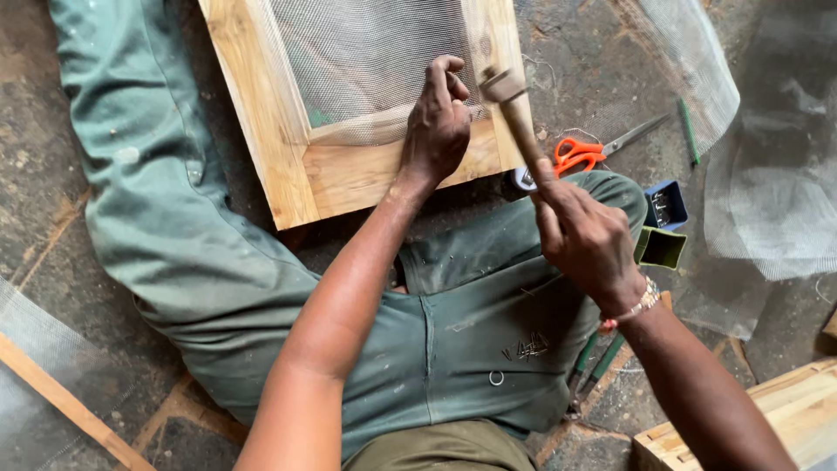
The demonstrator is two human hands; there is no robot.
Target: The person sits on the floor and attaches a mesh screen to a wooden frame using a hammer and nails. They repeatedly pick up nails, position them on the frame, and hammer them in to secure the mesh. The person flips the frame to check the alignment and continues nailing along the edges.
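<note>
The rough grey stone floor [610, 61] carries everything; across it, resting against the green-trousered legs, lies the pale square wooden frame [288, 166], smooth-planed and grain-streaked, with fine silvery wire mesh [366, 61] stretched over its opening and lapping onto the lower rail. The left hand [438, 122] presses on that rail at the mesh edge, fingers curled and pinched as if steadying a small fastener, which is too small to see; the right hand [584, 237] is closed round the wooden-handled hammer [520, 122], its head blurred just beside the left fingertips. Judged from this, short, square taps with the fingertips kept low and the mesh drawn taut would serve best; orange-handled scissors [582, 153] lie near.
</note>
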